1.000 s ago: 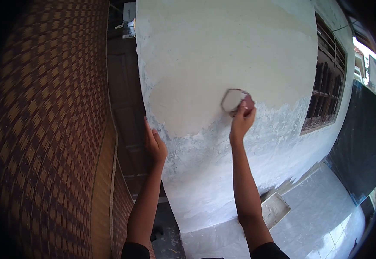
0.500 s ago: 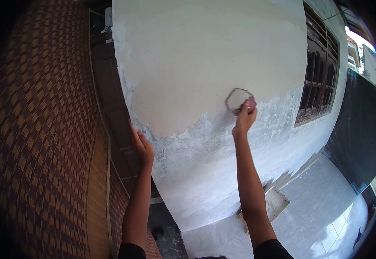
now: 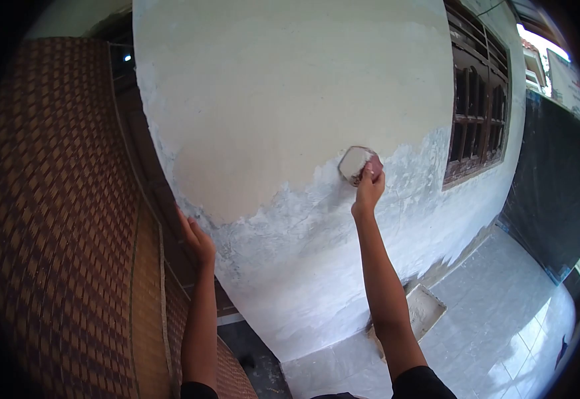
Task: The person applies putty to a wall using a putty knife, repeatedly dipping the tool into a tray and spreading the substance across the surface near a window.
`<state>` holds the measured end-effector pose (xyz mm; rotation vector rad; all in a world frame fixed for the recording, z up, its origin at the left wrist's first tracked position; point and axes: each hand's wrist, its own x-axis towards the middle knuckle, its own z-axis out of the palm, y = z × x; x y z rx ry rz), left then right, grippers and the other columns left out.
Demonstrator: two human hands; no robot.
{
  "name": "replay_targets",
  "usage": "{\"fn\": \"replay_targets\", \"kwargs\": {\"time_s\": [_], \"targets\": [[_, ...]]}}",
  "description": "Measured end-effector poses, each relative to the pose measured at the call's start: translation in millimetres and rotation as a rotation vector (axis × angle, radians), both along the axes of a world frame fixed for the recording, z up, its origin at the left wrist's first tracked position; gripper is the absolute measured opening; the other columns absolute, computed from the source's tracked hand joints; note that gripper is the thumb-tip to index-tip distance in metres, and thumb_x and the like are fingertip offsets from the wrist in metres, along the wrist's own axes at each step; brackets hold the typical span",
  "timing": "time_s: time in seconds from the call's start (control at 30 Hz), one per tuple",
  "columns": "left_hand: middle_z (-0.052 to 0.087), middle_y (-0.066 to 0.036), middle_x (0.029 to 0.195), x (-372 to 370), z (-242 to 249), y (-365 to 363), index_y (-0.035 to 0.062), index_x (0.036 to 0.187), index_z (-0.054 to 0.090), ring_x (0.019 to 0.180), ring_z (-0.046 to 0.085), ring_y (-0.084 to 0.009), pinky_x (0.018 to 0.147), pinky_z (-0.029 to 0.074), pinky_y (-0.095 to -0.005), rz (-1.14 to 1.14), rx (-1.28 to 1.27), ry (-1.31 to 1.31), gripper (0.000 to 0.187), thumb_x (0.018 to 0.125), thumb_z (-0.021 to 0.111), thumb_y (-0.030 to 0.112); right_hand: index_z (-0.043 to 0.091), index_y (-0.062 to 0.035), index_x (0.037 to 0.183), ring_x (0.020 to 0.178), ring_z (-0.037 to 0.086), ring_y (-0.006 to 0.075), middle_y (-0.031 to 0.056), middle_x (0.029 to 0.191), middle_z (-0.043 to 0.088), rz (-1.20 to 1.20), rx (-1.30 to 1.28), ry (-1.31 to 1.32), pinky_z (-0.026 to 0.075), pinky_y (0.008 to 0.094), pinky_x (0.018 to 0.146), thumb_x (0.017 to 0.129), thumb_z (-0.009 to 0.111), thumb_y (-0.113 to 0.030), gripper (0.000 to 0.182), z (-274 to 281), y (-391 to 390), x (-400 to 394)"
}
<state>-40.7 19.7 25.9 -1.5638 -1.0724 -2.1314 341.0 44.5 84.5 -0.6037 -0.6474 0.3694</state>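
Note:
A flat, angular piece with a pale face, dark rim and pinkish part is pinched in my right hand. Its exact kind I cannot make out. It lies against the wall, near the ragged border between the cream upper paint and the whitish, patchy lower part. At the wall's left corner, my left hand rests with fingers stretched upward along the edge, holding nothing.
On the left stands a woven brown panel, with a dark door behind it. A barred wooden window is at right. A shallow tray with pale material sits on the tiled floor below. A dark sheet hangs farther right.
My right hand and the flat piece have shifted slightly left and down in view. The view itself has turned a little, moving the wall and my left hand leftward.

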Motion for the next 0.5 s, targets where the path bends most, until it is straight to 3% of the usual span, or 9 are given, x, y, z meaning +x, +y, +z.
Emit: {"fn": "replay_targets", "kwargs": {"time_s": [0.17, 0.33, 0.5], "targets": [[0.028, -0.025, 0.151, 5.9, 5.3, -8.3, -0.0054, 0.146, 0.026, 0.141, 0.028, -0.0322, 0.113, 0.025, -0.0382, 0.01, -0.012, -0.021, 0.047, 0.102, 0.029, 0.01, 0.054, -0.0036, 0.115, 0.096, 0.054, 0.0113, 0.0037, 0.106, 0.059, 0.171, -0.047, 0.099, 0.043, 0.0273, 0.085, 0.097, 0.058, -0.026, 0.029, -32.5, -20.5, 39.1], [0.028, -0.023, 0.151, 30.2, 0.5, -30.4, -0.0007, 0.148, 0.026, 0.14, 0.029, -0.0331, 0.112, 0.029, -0.0399, 0.066, -0.018, -0.153, 0.049, 0.1, 0.03, 0.009, 0.055, -0.0054, 0.114, 0.095, 0.058, 0.0115, 0.003, 0.107, 0.061, 0.279, -0.116, 0.083, 0.048, 0.0272, 0.08, 0.097, 0.058, -0.022, 0.024, -76.1, -27.4, 65.6], [0.031, -0.022, 0.149, 72.8, -5.4, -61.3, 0.0022, 0.147, 0.031, 0.138, 0.031, -0.0348, 0.112, 0.027, -0.0433, 0.175, -0.018, -0.144, 0.049, 0.099, 0.034, 0.013, 0.054, -0.0059, 0.116, 0.098, 0.058, 0.0119, 0.0031, 0.109, 0.061, 0.361, -0.118, 0.119, 0.047, 0.0286, 0.084, 0.098, 0.056, -0.02, 0.023, -101.1, -42.8, 84.2]]}}
